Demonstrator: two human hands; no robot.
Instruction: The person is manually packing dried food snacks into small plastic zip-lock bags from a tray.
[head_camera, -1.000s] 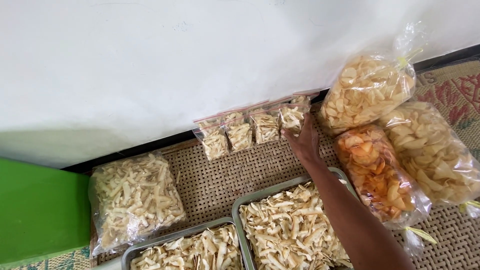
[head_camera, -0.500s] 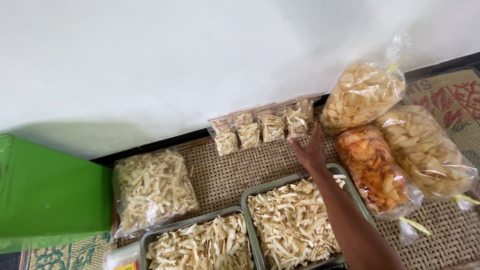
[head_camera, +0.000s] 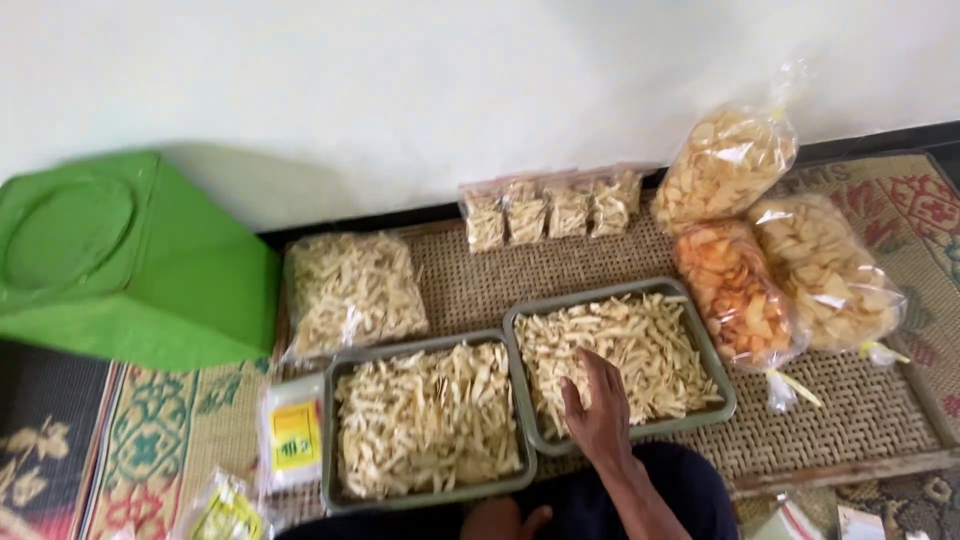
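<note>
My right hand (head_camera: 598, 405) lies with fingers spread on the pale fried strips at the near edge of the right metal tray (head_camera: 727, 390). It grips nothing. A second metal tray (head_camera: 329, 440) of the same strips sits just left of it, the two rims touching. A row of small zip bags (head_camera: 550, 210) of strips leans against the white wall, well beyond the hand. My left hand is out of view; a bit of skin (head_camera: 500, 520) at the bottom edge could be a foot.
A large clear bag of strips (head_camera: 350, 290) lies left of the trays. Three tied bags of chips, pale (head_camera: 725, 160), orange (head_camera: 735, 290) and pale (head_camera: 820, 270), lie at the right. A green box (head_camera: 130, 260) stands at the left, a yellow-labelled packet (head_camera: 290, 435) near it. Everything rests on a woven mat (head_camera: 850, 400).
My right hand has pulled back from the small zip bags by the wall to the right tray. The view has shifted left and back, showing the green box and both trays whole.
</note>
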